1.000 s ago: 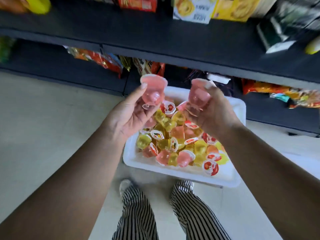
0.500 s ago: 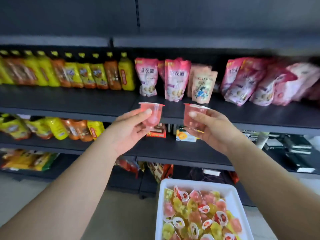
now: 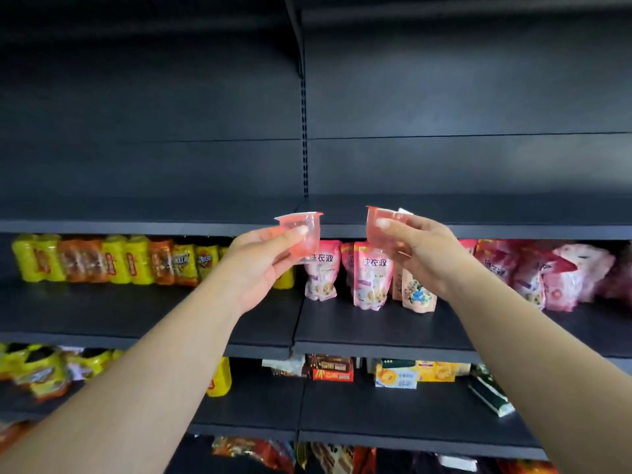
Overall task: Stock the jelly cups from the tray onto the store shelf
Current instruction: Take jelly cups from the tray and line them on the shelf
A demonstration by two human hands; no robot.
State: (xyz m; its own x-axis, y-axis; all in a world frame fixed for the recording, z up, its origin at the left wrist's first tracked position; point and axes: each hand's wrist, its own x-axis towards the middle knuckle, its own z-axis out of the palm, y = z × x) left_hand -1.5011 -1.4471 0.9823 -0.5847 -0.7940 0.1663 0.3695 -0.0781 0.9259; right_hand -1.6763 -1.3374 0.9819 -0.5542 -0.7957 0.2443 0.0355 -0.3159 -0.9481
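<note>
Legible text, head view: pink stand-up pouch (image 3: 321, 270) on the middle shelf (image 3: 376, 323) carries three large Chinese characters, reading as "洗衣液". Neighbouring pink pouch (image 3: 372, 273), same shelf, shows the same characters. Orange-and-yellow snack bags (image 3: 184, 260) at left bear a logo, too blurred to read. Boxes (image 3: 333, 367) on the shelf below: print illegible. Jelly cup lids: no readable text.

Two upright pink jelly cups (image 3: 302, 236) (image 3: 382, 229), side by side before the dark shelf (image 3: 478, 213)

Bottles (image 3: 113, 260) left of pouches (image 3: 371, 278)
</note>
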